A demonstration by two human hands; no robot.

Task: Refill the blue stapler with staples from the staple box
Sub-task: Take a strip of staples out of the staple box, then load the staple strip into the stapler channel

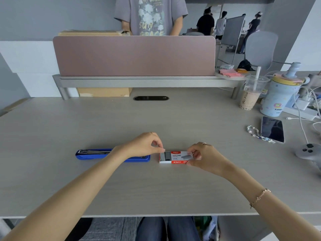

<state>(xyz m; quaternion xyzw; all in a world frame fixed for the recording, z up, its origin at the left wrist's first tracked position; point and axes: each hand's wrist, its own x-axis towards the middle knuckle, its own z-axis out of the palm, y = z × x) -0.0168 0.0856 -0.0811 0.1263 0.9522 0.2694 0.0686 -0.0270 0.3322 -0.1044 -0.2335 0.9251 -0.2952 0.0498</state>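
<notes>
Long blue plastic stapler (112, 155) lies open at nine o'clock of the half-slid red-and-white cardboard staple box (175, 157), unloaded; left hand (144, 145) fingertips pinch grey staples (165, 156), right hand (203, 156) clamps the box.

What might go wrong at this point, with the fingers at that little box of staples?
The left hand pinches at staples in the half-open staple box; a strip might snap or scatter on the desk. The right hand holds only the box's end, so it may slide. The left forearm crosses the open blue stapler and might nudge it.

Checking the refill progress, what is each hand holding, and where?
Right hand grips the staple box by its right end; left hand pinches at the staples in its open left end.
</notes>
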